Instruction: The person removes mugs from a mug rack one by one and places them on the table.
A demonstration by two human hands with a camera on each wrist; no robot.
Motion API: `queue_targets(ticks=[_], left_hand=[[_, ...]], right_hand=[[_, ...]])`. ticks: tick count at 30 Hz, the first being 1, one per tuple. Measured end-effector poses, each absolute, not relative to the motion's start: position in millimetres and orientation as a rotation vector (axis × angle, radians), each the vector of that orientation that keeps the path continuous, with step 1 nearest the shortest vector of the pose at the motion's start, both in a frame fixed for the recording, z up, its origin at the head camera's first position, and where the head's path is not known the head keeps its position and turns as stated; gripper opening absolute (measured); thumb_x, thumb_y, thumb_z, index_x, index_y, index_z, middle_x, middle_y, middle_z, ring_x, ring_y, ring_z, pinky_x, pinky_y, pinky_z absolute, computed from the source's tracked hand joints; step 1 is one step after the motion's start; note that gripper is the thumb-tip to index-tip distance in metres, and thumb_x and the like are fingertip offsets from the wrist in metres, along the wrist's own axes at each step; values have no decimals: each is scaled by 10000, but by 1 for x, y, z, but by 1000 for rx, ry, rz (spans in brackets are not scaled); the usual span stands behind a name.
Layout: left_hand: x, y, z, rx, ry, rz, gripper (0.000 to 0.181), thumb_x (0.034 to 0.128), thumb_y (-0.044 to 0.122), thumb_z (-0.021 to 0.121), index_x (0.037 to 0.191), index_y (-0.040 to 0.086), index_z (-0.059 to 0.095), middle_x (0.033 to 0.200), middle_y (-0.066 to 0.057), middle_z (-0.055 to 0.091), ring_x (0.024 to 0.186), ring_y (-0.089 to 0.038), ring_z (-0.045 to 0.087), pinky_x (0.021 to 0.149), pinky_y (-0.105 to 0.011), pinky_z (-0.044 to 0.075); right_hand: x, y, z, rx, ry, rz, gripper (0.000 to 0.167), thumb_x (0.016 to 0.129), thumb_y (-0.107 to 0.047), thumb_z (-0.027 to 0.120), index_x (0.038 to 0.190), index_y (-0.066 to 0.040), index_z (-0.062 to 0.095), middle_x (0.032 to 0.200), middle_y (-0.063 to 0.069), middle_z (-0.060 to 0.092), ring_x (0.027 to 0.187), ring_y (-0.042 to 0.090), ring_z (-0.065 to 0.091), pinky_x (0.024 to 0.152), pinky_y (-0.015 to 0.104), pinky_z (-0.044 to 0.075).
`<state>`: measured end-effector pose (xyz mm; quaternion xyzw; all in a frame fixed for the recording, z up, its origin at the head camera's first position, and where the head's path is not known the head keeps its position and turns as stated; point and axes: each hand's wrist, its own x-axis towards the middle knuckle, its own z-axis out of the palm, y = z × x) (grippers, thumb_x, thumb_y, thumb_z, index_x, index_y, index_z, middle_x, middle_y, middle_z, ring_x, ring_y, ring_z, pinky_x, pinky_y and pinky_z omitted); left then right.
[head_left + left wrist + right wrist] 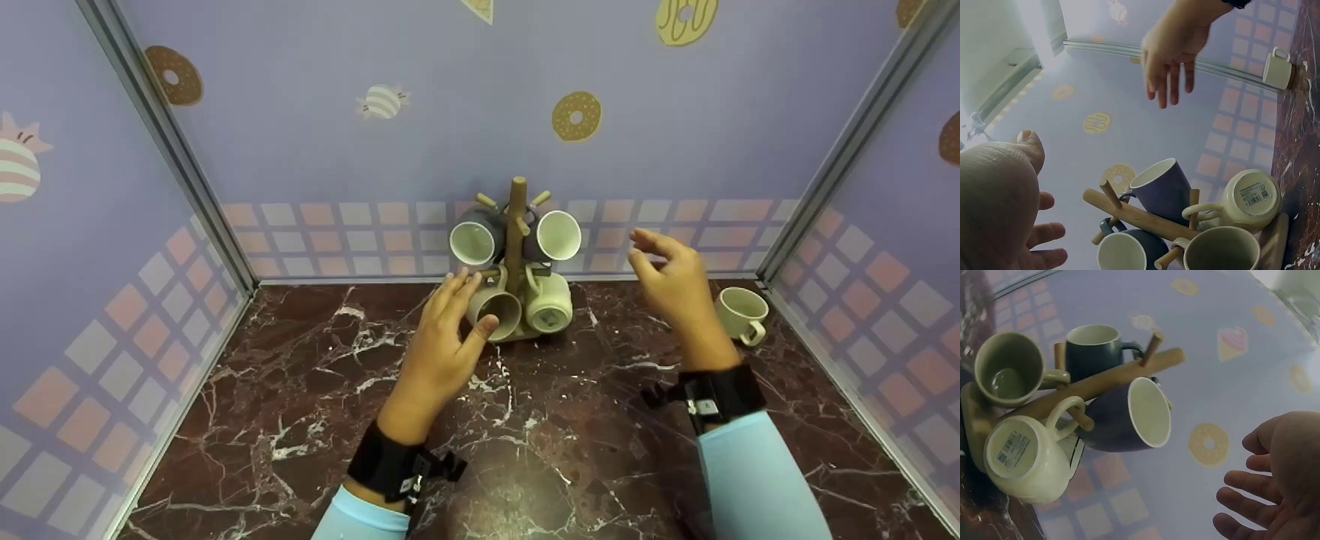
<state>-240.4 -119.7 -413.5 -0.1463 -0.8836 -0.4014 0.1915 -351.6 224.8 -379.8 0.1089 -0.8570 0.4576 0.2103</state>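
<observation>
A wooden mug rack stands near the middle of the bench's back edge, with four mugs hung on its pegs by their handles. The dark teal mug hangs upper left and the purple mug upper right, both with pale insides turned outward. Below them, the grey-beige mug hangs on the left with its mouth facing the bench's front edge, and the cream mug on the right shows its labelled base. The left hand is beside the grey-beige mug, its fingers extended and the thumb spread wide, holding nothing; the left wrist view shows a gap between it and the mugs. The right hand is raised to the right of the rack, clear of it, fingers loosely bent and apart, also empty. A pale mug stands upright by the bench's back right corner, its handle towards the front edge.
</observation>
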Motion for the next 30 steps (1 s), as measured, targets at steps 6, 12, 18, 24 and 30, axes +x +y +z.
queue_targets(ticks=[6, 12, 18, 24, 30], left_hand=[[-243, -121, -413, -341, -2477, -1075, 727, 1165, 467, 601, 1783, 165, 367, 1886, -92, 287, 1767, -392, 238, 1415, -691, 242], [-245, -122, -416, -337, -2444, -1182, 880, 1128, 741, 440, 1787, 163, 362, 1882, -71, 306, 1764, -378, 253, 1409, -707, 241], [-246, -118, -418, -369, -2393, -1243, 1001, 1064, 860, 331, 1763, 149, 413, 1858, -85, 365, 1744, -396, 305, 1413, -688, 253], [-246, -112, -419, -365, -2412, -1234, 932, 1096, 814, 362, 1748, 152, 444, 1859, -85, 363, 1747, -392, 299, 1410, -691, 258], [-246, -107, -418, -373, -2408, -1253, 885, 1114, 773, 410, 1730, 141, 479, 1850, -105, 383, 1739, -415, 308, 1405, -701, 267]], right_hand=[[-358, 195, -353, 406, -2612, 1115, 487, 1143, -307, 684, 1607, -165, 644, 1581, 156, 692, 1339, 436, 743, 949, 391, 710], [-373, 168, -331, 573, -2686, 1048, 518, 1144, -292, 692, 1637, -157, 609, 1615, 182, 662, 1399, 487, 692, 1171, 618, 610], [-395, 143, -318, 681, -2649, 1086, 503, 1152, -219, 672, 1615, -35, 604, 1589, 230, 668, 1369, 457, 729, 1193, 566, 606], [-412, 127, -306, 710, -2672, 1069, 526, 1166, -197, 645, 1652, -20, 551, 1631, 222, 633, 1487, 410, 639, 1262, 539, 551], [-424, 122, -292, 732, -2739, 955, 514, 1174, -139, 601, 1677, -55, 534, 1688, 209, 589, 1551, 417, 590, 1308, 557, 495]])
